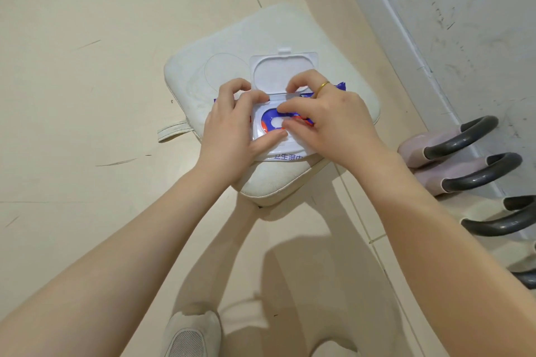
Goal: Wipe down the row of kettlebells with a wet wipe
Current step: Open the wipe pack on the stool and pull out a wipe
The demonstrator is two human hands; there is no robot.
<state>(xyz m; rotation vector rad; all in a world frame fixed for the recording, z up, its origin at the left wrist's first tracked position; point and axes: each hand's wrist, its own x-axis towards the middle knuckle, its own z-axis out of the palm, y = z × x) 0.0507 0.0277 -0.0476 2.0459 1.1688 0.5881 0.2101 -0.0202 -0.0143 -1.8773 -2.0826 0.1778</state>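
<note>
A pack of wet wipes point(285, 156) lies on a cream padded stool point(269, 185), its white flip lid point(282, 72) standing open. My left hand point(232, 130) presses down on the pack's left side, thumb beside the oval opening point(275, 123). My right hand point(327, 122), wearing a gold ring, has its fingertips at the opening's right edge, pinching there. I cannot tell if a wipe is between the fingers. Along the right wall stand kettlebells with dark grey handles: two pale pink ones point(417, 148), point(458, 174) and a cream one point(481, 211).
The floor is pale tile with scuff marks. A scuffed grey-white wall point(464, 23) runs down the right side behind the kettlebells. The stool has a strap loop point(174, 130) on its left. My light shoe point(191, 333) shows at the bottom.
</note>
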